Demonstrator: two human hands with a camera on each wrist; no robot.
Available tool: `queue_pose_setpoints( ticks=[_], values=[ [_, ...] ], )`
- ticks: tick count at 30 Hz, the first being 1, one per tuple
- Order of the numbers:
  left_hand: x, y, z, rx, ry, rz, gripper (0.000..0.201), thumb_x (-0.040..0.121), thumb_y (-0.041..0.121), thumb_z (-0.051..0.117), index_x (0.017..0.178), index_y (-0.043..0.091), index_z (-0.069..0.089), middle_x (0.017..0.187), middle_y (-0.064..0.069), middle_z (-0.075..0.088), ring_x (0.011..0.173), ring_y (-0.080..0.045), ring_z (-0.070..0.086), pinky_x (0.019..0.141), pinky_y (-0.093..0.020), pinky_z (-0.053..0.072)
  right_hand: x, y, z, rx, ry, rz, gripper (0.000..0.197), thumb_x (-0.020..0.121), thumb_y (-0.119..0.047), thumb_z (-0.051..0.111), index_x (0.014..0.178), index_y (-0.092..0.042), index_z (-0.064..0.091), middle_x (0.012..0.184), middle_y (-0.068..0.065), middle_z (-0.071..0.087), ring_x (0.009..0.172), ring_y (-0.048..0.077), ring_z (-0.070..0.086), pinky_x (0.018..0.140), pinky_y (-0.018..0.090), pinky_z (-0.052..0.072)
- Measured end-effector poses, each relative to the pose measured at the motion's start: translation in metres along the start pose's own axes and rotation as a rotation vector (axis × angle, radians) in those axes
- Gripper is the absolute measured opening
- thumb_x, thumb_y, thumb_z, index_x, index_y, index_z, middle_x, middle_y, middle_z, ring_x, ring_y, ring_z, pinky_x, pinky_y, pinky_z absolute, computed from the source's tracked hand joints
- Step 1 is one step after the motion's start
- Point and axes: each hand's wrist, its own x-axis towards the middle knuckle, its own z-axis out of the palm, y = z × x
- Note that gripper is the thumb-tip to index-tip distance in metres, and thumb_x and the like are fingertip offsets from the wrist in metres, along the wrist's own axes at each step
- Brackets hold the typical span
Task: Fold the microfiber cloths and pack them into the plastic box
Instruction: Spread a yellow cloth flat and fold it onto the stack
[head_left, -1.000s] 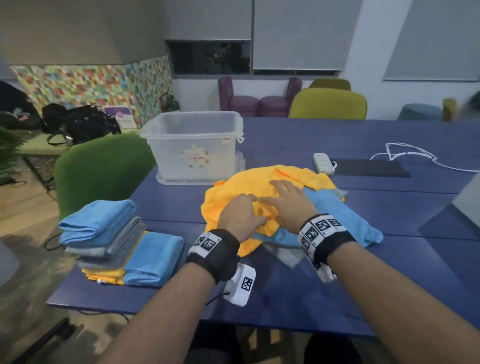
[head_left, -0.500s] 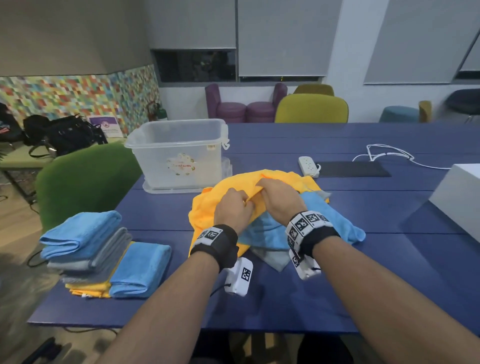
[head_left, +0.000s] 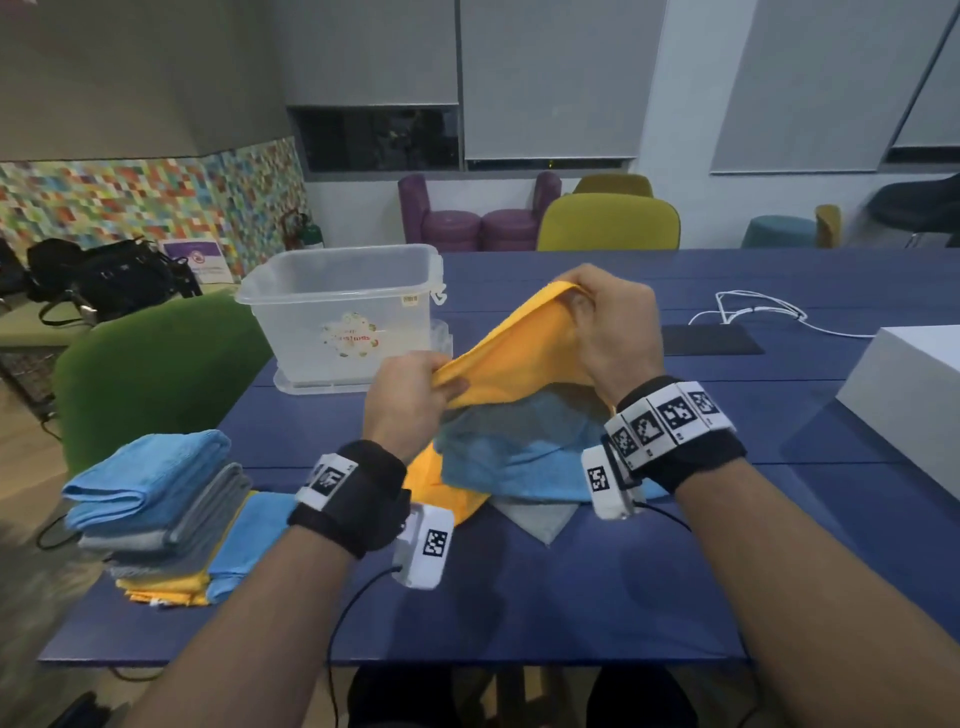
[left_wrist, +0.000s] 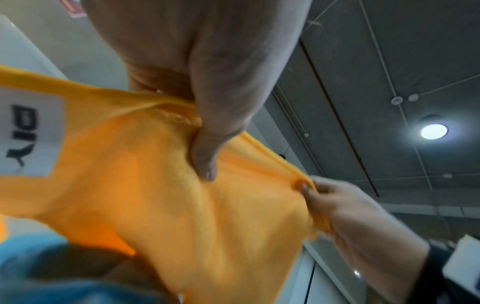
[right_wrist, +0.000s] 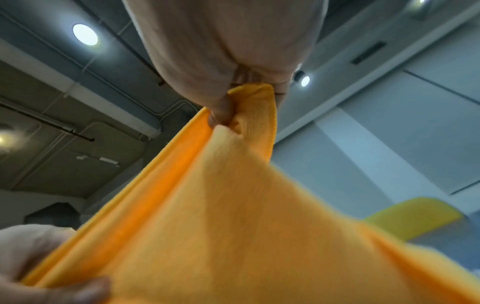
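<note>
Head view shows left hand and right hand pinching yellow cloth, lifted above unfolded pile. Folded stack at 9 o'clock on bench. Plastic box at 11 o'clock, apparently empty; packing not begun.

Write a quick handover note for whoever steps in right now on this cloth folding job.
Left hand and right hand both grip one edge of the yellow cloth, lifted off the loose pile of blue and grey cloths.
Folded stack sits at the table's left edge.
Plastic box looks empty, open.
Left: fold yellow, fold pile, pack everything.
</note>
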Motion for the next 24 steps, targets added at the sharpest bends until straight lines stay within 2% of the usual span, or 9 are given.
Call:
queue_pose_setpoints(
  ticks=[3, 8, 10, 13, 15, 16, 18, 20, 24],
  values=[
    [0.005, -0.008, -0.033, 0.069, 0.031, 0.028, 0.029, 0.089, 0.027, 0.077, 0.067, 0.013, 0.063, 0.062, -0.008, 0.058, 0.065, -0.028, 0.056, 0.063, -0.042, 0.044, 0.006, 0.012, -0.02, -0.068, -0.004, 0.031, 0.022, 0.093, -0.01, 0.059, 0.099, -0.021, 0.076, 0.09, 0.001, 0.075, 0.088, 0.022, 0.068, 0.079, 0.033, 0.053],
    [0.004, -0.016, -0.076, 0.172, 0.103, 0.054, 0.009, 0.091, 0.022, 0.076, 0.082, 0.019, 0.075, 0.075, -0.003, 0.07, 0.077, -0.029, 0.064, 0.071, -0.042, 0.051, 0.009, 0.026, -0.045, -0.081, 0.069, 0.085, 0.02, 0.094, -0.007, 0.062, 0.099, -0.019, 0.077, 0.09, 0.001, 0.074, 0.087, 0.018, 0.066, 0.078, 0.025, 0.047],
    [0.001, -0.014, -0.089, 0.152, 0.137, 0.067, 0.009, 0.091, 0.019, 0.075, 0.084, 0.015, 0.077, 0.079, -0.007, 0.073, 0.08, -0.03, 0.066, 0.074, -0.045, 0.053, 0.01, 0.028, -0.053, -0.063, 0.107, 0.105, 0.016, 0.095, -0.01, 0.064, 0.1, -0.016, 0.077, 0.088, 0.002, 0.073, 0.084, 0.018, 0.064, 0.075, 0.02, 0.041],
    [-0.006, -0.007, -0.106, 0.002, 0.168, 0.053, 0.013, 0.092, 0.017, 0.074, 0.08, 0.021, 0.075, 0.078, -0.005, 0.072, 0.077, -0.019, 0.064, 0.075, -0.036, 0.05, 0.01, 0.03, -0.068, -0.048, 0.186, 0.135, 0.014, 0.094, -0.024, 0.068, 0.097, -0.014, 0.077, 0.077, -0.001, 0.064, 0.076, 0.018, 0.058, 0.069, 0.018, 0.034],
    [-0.011, 0.001, -0.116, -0.128, 0.202, 0.057, 0.015, 0.09, 0.02, 0.078, 0.078, 0.027, 0.072, 0.077, 0.001, 0.07, 0.07, -0.006, 0.06, 0.072, -0.029, 0.05, 0.011, 0.031, -0.077, -0.049, 0.245, 0.159, 0.02, 0.092, -0.033, 0.069, 0.095, -0.015, 0.076, 0.07, -0.004, 0.058, 0.07, 0.018, 0.053, 0.064, 0.022, 0.033],
    [-0.013, 0.005, -0.119, -0.195, 0.227, 0.063, 0.011, 0.09, 0.021, 0.079, 0.081, 0.025, 0.073, 0.077, 0.002, 0.07, 0.068, -0.003, 0.059, 0.068, -0.027, 0.05, 0.011, 0.03, -0.08, -0.032, 0.272, 0.171, 0.021, 0.092, -0.036, 0.07, 0.094, -0.015, 0.075, 0.066, -0.007, 0.055, 0.066, 0.015, 0.051, 0.061, 0.022, 0.033],
    [-0.016, 0.012, -0.126, -0.338, 0.283, 0.071, 0.007, 0.09, 0.021, 0.079, 0.087, 0.018, 0.073, 0.077, 0.002, 0.068, 0.068, -0.003, 0.057, 0.065, -0.024, 0.049, 0.012, 0.028, -0.085, 0.007, 0.316, 0.182, 0.021, 0.091, -0.038, 0.07, 0.093, -0.017, 0.075, 0.062, -0.014, 0.048, 0.059, 0.006, 0.045, 0.057, 0.012, 0.031],
    [-0.017, 0.018, -0.131, -0.495, 0.32, 0.066, 0.009, 0.091, 0.023, 0.078, 0.089, 0.016, 0.072, 0.076, 0.004, 0.066, 0.071, -0.006, 0.057, 0.067, -0.024, 0.049, 0.012, 0.026, -0.087, 0.021, 0.331, 0.183, 0.022, 0.091, -0.038, 0.07, 0.094, -0.017, 0.075, 0.062, -0.016, 0.047, 0.059, 0.006, 0.044, 0.057, 0.009, 0.03],
    [-0.011, 0.019, -0.128, -0.663, 0.324, -0.022, 0.012, 0.093, 0.031, 0.074, 0.091, 0.019, 0.075, 0.091, -0.002, 0.068, 0.085, -0.017, 0.061, 0.077, -0.038, 0.053, 0.013, 0.026, -0.08, 0.048, 0.331, 0.213, 0.029, 0.089, -0.042, 0.073, 0.095, -0.014, 0.075, 0.068, -0.005, 0.057, 0.07, 0.017, 0.054, 0.064, 0.025, 0.04]
  ],
)
